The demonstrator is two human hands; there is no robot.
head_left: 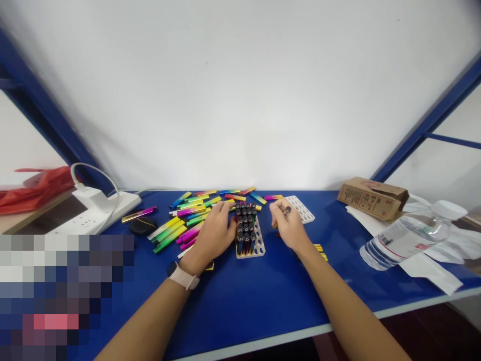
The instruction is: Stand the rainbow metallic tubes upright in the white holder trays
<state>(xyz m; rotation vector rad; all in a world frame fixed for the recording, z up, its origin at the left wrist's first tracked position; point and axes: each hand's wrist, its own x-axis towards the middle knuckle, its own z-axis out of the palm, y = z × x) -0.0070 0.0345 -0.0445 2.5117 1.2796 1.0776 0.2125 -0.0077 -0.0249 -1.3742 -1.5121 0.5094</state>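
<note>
A white perforated tray (258,249) stands before me, with several upright tubes with black round caps (246,219) in its holes; some holes along its right side are bare. My left hand (217,226) lies at the tray's left side, fingers stretched forward and thumb close to the tubes; whether it touches them I cannot tell. To the right of the tray, my right hand (288,224) is closed around a black-tipped tube (288,210), most of it hidden by the fingers. Shiny rainbow-coloured tubes (169,234) lie in a loose pile on the left.
A second perforated tray (305,213) lies behind my right hand. Yellow pieces (321,252) lie under my right forearm. On the right are a cardboard box (370,198), a water bottle (408,238) and white paper (432,273). A power strip (126,203) and black pouch (142,226) lie left.
</note>
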